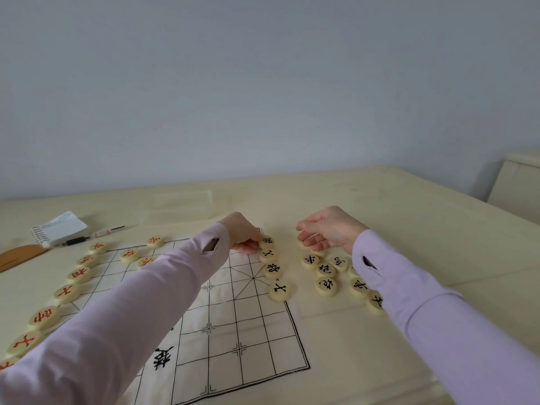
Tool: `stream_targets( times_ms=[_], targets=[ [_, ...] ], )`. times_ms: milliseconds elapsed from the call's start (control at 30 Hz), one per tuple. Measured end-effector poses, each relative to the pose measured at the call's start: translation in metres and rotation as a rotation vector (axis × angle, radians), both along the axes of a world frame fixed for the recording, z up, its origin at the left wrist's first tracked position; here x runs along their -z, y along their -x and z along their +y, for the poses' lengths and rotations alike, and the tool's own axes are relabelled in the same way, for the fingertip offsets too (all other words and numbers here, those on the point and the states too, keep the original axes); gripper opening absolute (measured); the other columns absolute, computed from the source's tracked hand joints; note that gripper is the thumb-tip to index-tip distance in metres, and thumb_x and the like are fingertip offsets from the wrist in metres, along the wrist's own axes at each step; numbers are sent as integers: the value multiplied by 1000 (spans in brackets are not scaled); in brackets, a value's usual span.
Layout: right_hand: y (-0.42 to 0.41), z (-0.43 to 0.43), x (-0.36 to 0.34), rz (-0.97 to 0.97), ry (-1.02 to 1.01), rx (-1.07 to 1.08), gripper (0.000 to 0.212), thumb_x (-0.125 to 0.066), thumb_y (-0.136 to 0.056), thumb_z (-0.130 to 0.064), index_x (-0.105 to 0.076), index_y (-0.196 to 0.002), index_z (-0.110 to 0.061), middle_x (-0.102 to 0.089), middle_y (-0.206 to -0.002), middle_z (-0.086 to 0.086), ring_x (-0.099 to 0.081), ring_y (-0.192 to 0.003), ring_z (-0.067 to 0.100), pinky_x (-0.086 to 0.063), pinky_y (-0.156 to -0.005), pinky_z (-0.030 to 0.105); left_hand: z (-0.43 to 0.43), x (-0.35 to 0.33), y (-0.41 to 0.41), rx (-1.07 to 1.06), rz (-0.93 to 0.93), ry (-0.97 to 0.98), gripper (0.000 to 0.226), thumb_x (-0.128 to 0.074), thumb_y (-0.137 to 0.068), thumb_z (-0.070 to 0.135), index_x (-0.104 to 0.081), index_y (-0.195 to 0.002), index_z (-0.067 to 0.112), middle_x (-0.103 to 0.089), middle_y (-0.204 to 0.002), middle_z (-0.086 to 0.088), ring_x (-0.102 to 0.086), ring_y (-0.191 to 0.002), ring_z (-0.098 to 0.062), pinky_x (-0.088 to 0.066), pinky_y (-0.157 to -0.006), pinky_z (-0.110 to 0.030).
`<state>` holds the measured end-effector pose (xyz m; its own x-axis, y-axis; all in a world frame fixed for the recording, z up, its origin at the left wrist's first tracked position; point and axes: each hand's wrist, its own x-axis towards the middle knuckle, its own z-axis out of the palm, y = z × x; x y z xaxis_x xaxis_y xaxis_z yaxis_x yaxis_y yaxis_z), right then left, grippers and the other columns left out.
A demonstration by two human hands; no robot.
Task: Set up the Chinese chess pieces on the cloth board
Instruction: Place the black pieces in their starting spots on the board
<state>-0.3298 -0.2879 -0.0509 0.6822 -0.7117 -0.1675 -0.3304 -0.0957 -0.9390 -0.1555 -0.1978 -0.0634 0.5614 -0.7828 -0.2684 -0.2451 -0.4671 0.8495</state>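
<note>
Nearest me the board [251, 331] lies flat on the table [409, 229], and its near right squares are bare. The red pieces [66, 293] line its left edge (a few sit further in near the far corner). Along the right edge the black row [273, 270] runs away from me, with 3 pieces set down. At its far end my left hand [244, 233] pinches a 4th, the far piece [266, 242], in curled fingertips, low on the cloth and just beside the 3rd.

To seat it well, I judge it should land flat on the edge crossing, in line with the other 3 and spaced as they are. Then I open the fingers straight up so the cloth does not drag. My left sleeve crosses the board, so I keep that forearm lifted clear of the grid.

Right of the row the pile [325, 285] of loose black pieces lies off the grid, faces up. My right hand [328, 229] hangs over its far side with fingers curled, and I cannot tell whether it holds a piece. I should read the characters before picking the next 1.

Furthest off, a notebook [60, 228] and pen [76, 241] lie at the far left.
</note>
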Motion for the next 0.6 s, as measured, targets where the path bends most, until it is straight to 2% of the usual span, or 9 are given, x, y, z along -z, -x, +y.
stream_targets(
  times_ms=[67,167,233,267,333,400,467,600],
  targets=[
    [2,-2,1,4,2,4,26,-57,-92,-8,-59,-113,7,-62,-79,11,-56,-59,16,-49,-47,17,0,0,-1,4,-47,-27,13,-64,-83,-3,-64,-96,-6,-62,-73,-14,-61,-42,-11,-58,-53,-24],
    [4,-2,1,-2,-2,11,27,-57,-92,-8,-59,-114,7,-62,-79,11,-56,-59,15,-49,-47,17,-1,1,0,1,-131,-45,10,-64,-81,-2,-65,-91,-2,-62,-66,-12,-61,-46,-14,-59,-73,-35],
    [7,-3,0,-14,-3,20,26,-57,-92,-7,-59,-114,7,-62,-78,11,-56,-58,15,-49,-44,16,0,-1,1,-19,-189,-7,3,-65,-80,-1,-68,-81,1,-61,-57,-8,-59,-46,-14,-57,-83,-40],
    [9,-3,0,-19,1,25,26,-57,-92,-7,-59,-114,6,-62,-78,11,-56,-58,15,-48,-43,15,0,-1,2,-34,-210,24,9,-66,-81,0,-67,-74,5,-60,-57,-7,-59,-45,-13,-57,-84,-39],
    [16,-4,-1,-20,21,37,25,-57,-92,-8,-59,-113,5,-62,-77,10,-56,-58,15,-48,-43,15,0,-4,5,-52,-224,95,17,-63,-84,2,-64,-69,10,-57,-63,-6,-57,-51,-15,-59,-75,-33],
    [24,-7,-1,-17,48,52,24,-58,-92,-9,-60,-112,4,-63,-77,9,-57,-57,14,-48,-45,16,1,-8,10,-54,-230,156,12,-60,-86,2,-65,-76,7,-55,-65,-4,-54,-56,-15,-56,-61,-24],
    [34,-8,-1,-12,73,67,24,-57,-92,-9,-60,-111,4,-63,-79,9,-57,-59,14,-48,-44,15,2,-11,18,-33,-231,193,8,-59,-87,3,-67,-87,6,-54,-65,-4,-53,-56,-14,-54,-58,-21],
    [51,-10,-1,15,137,98,20,-58,-92,-11,-61,-108,1,-62,-80,8,-57,-61,14,-47,-45,14,3,-15,34,66,-213,217,8,-59,-87,3,-66,-91,4,-55,-65,-3,-52,-57,-13,-54,-52,-18]
  ],
)
